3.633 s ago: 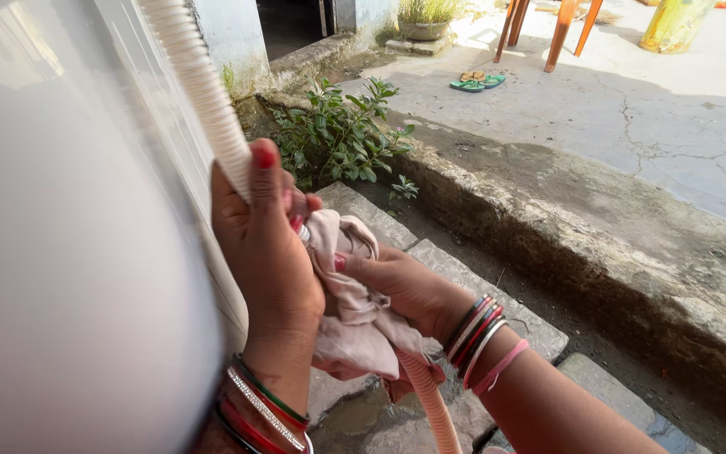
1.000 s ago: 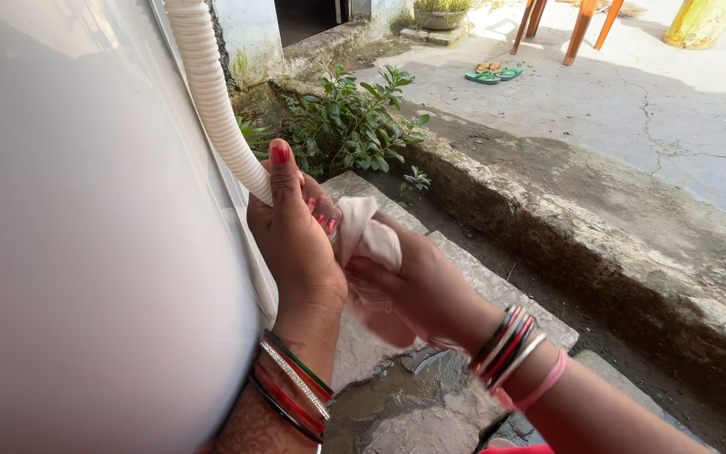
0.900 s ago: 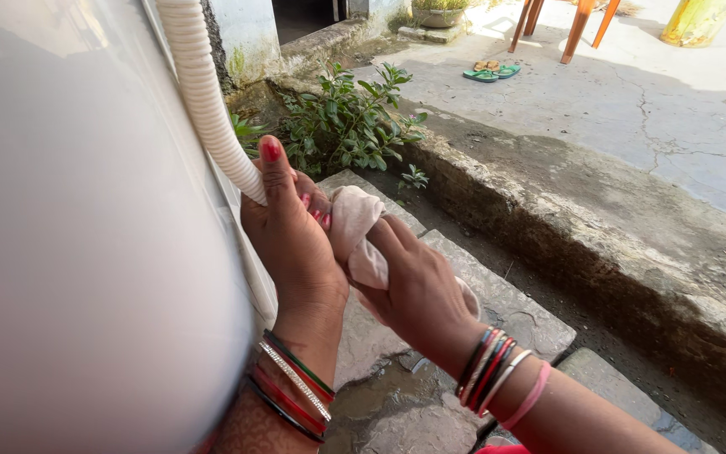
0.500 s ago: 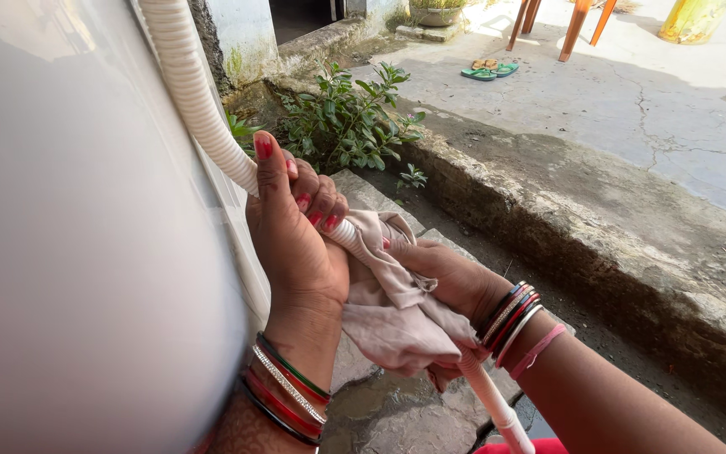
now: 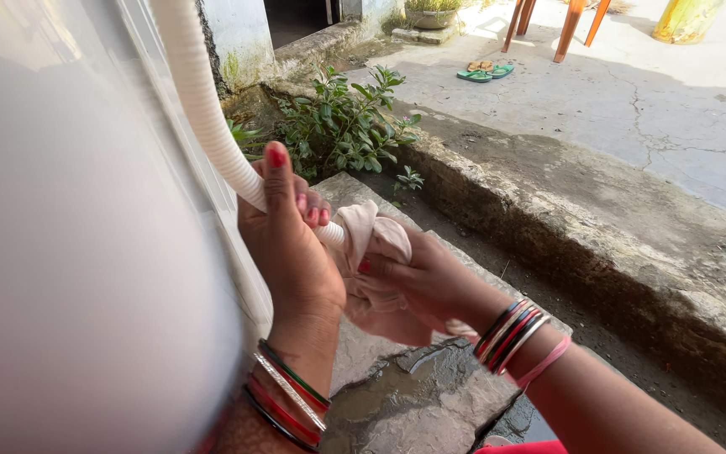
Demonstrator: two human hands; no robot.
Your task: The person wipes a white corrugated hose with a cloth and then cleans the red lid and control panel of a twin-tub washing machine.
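A white ribbed hose (image 5: 199,92) runs down along a large white appliance (image 5: 69,235) on the left. My left hand (image 5: 289,244) grips the hose, thumb up. Just below it, my right hand (image 5: 428,282) holds a pale pink cloth (image 5: 371,244) wrapped around the hose. The two hands nearly touch. The hose below the cloth is hidden behind my right hand and forearm. Both wrists wear several bangles.
Wet stone slabs (image 5: 413,395) lie under the hands, beside a shallow concrete drain channel (image 5: 548,277). A leafy green plant (image 5: 346,122) grows behind. Farther off are a cracked concrete yard (image 5: 657,118), green sandals (image 5: 481,71), orange chair legs (image 5: 569,25) and a planter (image 5: 434,10).
My right hand has slid the cloth back up the hose to my left hand. The bare hose below the cloth is no longer visible.
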